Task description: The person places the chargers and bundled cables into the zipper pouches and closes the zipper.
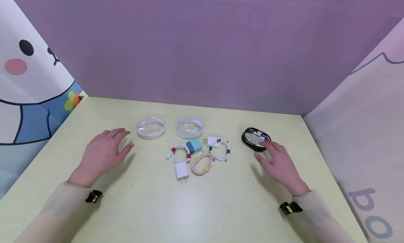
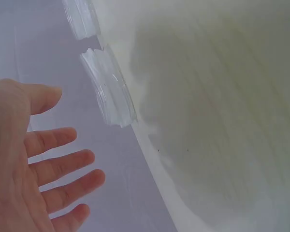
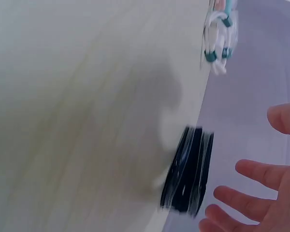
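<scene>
My left hand hovers over the left of the table, fingers extended and holding nothing. Closest to it is a clear round dish, also visible as a clear dish in the left wrist view. A second clear dish stands to its right. On the right, my right hand has spread fingers that overlap the near edge of a black oval case with a shiny top. In the right wrist view this black case shows in front of the fingers, and nothing is in the grasp.
Mid-table lie a white cable with red ties, a pink cable with yellow ties and a white cable with dark ties. Among them are a blue block and two white plugs, a front plug and a back plug.
</scene>
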Demonstrator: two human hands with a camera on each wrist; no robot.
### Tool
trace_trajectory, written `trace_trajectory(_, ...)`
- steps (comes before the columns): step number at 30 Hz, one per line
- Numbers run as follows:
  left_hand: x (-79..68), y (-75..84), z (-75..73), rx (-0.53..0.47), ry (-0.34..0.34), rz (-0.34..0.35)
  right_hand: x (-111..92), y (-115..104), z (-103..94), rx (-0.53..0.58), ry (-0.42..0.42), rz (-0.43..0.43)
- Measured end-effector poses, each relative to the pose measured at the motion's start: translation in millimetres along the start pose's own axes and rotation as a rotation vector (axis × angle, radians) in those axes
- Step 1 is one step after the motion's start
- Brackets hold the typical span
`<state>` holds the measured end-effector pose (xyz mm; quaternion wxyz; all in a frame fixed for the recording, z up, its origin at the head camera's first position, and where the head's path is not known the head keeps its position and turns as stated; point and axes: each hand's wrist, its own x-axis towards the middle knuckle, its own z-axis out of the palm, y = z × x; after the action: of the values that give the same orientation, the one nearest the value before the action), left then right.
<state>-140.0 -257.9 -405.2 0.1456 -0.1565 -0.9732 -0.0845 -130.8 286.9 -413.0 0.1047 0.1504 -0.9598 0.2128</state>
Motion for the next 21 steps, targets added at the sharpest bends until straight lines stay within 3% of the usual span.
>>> trace_trajectory(7,8.8,-3.6,-1.1,-0.055,0.007,0.037,10,-14,11.0,0.109,-0.03,-0.041)
trace_trajectory(14,19.8,-9.7,-1.4,-0.078,-0.062,0.045,18,-29,20.5,0.252,-0.059,-0.07)
trace_trajectory(21,32.8,-17.1,5.8,-0.213,-0.138,0.012,29,-44,30.5,0.364,-0.1,-0.093)
